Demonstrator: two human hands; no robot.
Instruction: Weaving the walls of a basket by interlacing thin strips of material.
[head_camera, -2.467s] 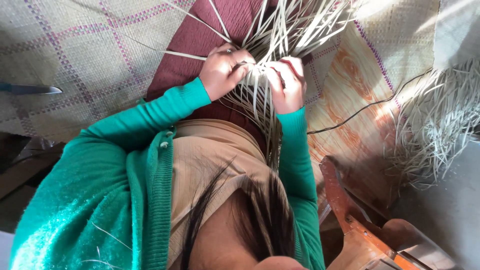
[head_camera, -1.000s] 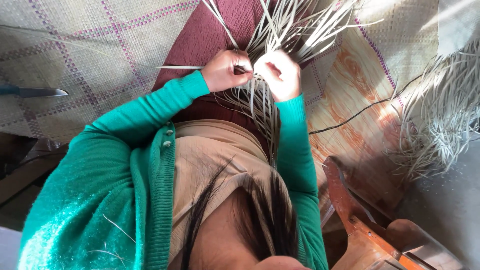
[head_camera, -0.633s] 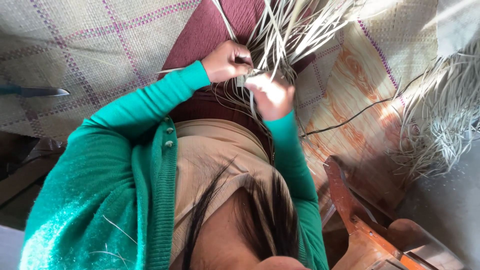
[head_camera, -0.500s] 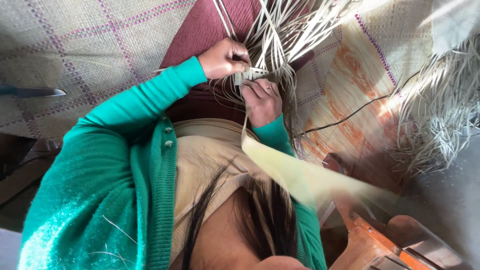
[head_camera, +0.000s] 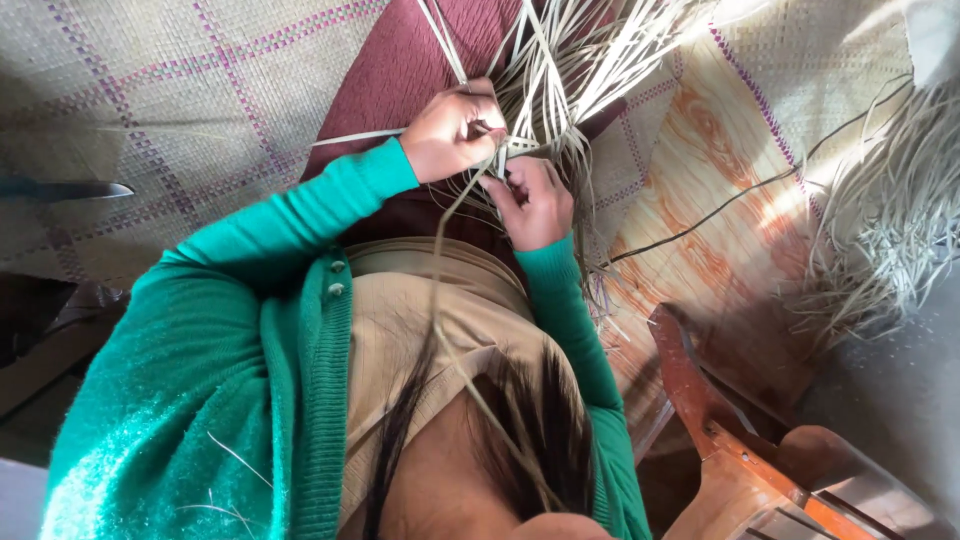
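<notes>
Nearest, the right hand (head_camera: 535, 200) pinches pale weaving strips (head_camera: 545, 80) over the maroon lap cloth (head_camera: 400, 70), the left hand (head_camera: 455, 130) just beyond closed on the same bundle, whose ends run past the top edge above the woven mat (head_camera: 130, 90).

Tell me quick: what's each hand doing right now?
Left hand: closed, pinching the pale straw strips.
Right hand: fingers curled on the same strips, just below the left.
</notes>
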